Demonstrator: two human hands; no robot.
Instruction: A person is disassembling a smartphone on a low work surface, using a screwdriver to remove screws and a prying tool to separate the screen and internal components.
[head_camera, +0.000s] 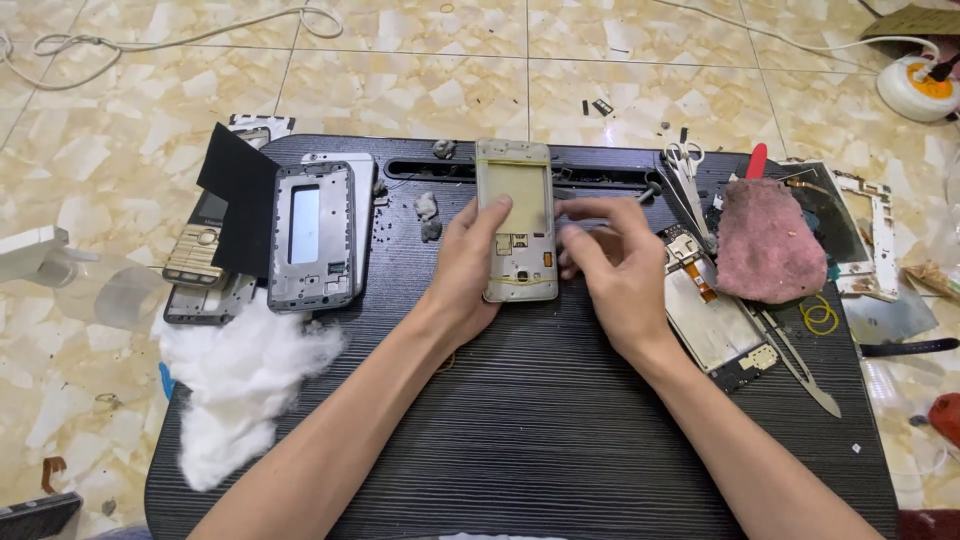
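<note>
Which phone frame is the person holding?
The pale gold frame in the middle, steadied by the left hand with the right hand beside it. The grey frame lies untouched to the left.

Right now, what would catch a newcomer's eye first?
Mid-table, the left hand steadies a pale phone frame while the right hand works at its edge. A cotton wad spills over the black table's left side; a pink rag lies right.
</note>
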